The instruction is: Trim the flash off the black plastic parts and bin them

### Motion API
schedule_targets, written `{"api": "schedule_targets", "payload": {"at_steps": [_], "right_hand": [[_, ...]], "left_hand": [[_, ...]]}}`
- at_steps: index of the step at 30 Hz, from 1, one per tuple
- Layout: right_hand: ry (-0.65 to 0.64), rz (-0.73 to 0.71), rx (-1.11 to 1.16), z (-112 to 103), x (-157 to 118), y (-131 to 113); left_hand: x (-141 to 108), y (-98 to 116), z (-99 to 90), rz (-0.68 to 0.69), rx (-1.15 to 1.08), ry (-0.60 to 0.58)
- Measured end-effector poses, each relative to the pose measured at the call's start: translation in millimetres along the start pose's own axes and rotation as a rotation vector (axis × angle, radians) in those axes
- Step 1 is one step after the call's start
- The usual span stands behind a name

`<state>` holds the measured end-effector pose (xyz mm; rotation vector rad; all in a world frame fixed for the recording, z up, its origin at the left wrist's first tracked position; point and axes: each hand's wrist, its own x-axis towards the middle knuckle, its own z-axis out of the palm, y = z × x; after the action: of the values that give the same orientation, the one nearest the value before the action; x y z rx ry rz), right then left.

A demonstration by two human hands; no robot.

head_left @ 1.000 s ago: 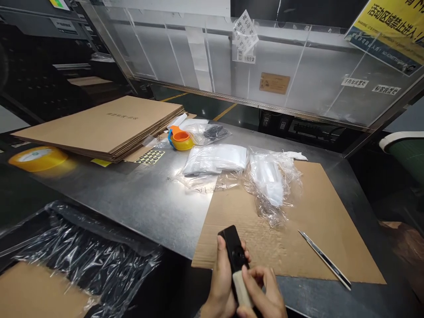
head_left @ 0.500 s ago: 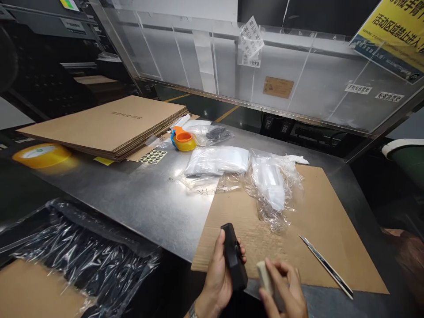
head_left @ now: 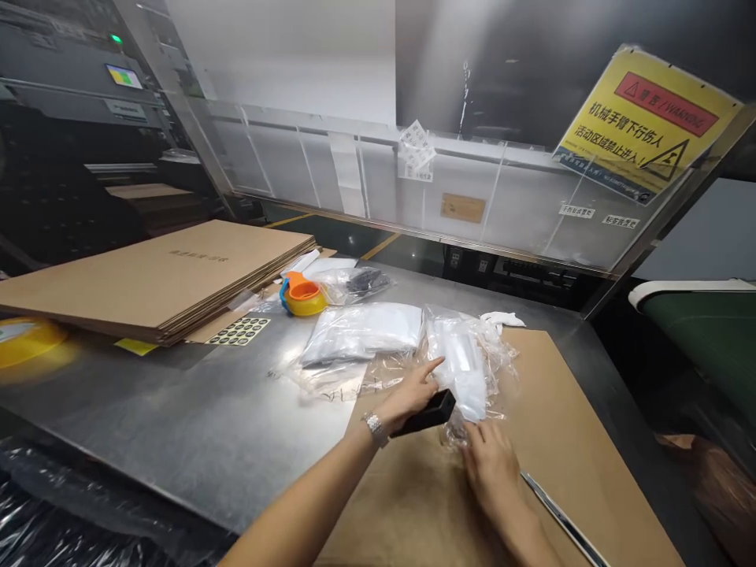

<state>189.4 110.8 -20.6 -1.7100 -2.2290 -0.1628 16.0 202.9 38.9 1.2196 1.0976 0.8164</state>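
Note:
My left hand (head_left: 410,396), with a metal watch at the wrist, is closed around a long black block-shaped object (head_left: 435,411). Its index finger stretches out toward the clear plastic bag with white packets (head_left: 466,366). At that bag's near end, my right hand (head_left: 490,465) bends its fingers downward, touching or nearly touching the crumpled plastic. What lies under those fingers is hidden, and the beige piece does not show. Beneath both hands is a brown cardboard sheet (head_left: 567,417). A slim cutter knife (head_left: 561,516) rests on it, to the right of my right hand.
Another plastic bag of white sheets (head_left: 369,331) lies beyond my left hand. An orange and yellow tape dispenser (head_left: 304,295), a sticker sheet (head_left: 241,331) and stacked cardboard (head_left: 153,276) are farther left. A clear panel (head_left: 378,177) stands along the back, a green conveyor (head_left: 702,331) at right.
Both hands have moved forward over the cardboard to the plastic bag, the left still holding the black object. The beige piece in my right hand is no longer visible. The view has tilted up.

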Motion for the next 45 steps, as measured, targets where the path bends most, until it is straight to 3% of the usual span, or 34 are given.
{"api": "schedule_targets", "payload": {"at_steps": [7, 14, 20, 25, 33, 38, 45], "right_hand": [[-0.175, -0.011, -0.093, 18, 22, -15], [-0.298, 0.07, -0.083, 13, 37, -25], [-0.362, 0.123, 0.071, 12, 42, -41], [-0.298, 0.168, 0.206, 25, 60, -42], [-0.255, 0.202, 0.135, 43, 92, -37], [-0.283, 0.152, 0.032, 42, 78, -46], [-0.316, -0.033, -0.022, 21, 49, -47]], "left_hand": [[37, 16, -2.9, 0.041, 0.83, -0.224], [51, 20, -6.5, 0.098, 1.214, -0.248], [54, 31, -20.6, 0.169, 1.25, -0.252], [45, 32, -26.7, 0.239, 1.183, -0.273], [31, 23, -32.1, 0.268, 1.171, -0.262], [24, 3, -33.6, 0.191, 1.227, -0.198], [25, -20, -31.0, 0.107, 1.211, -0.138]]}}
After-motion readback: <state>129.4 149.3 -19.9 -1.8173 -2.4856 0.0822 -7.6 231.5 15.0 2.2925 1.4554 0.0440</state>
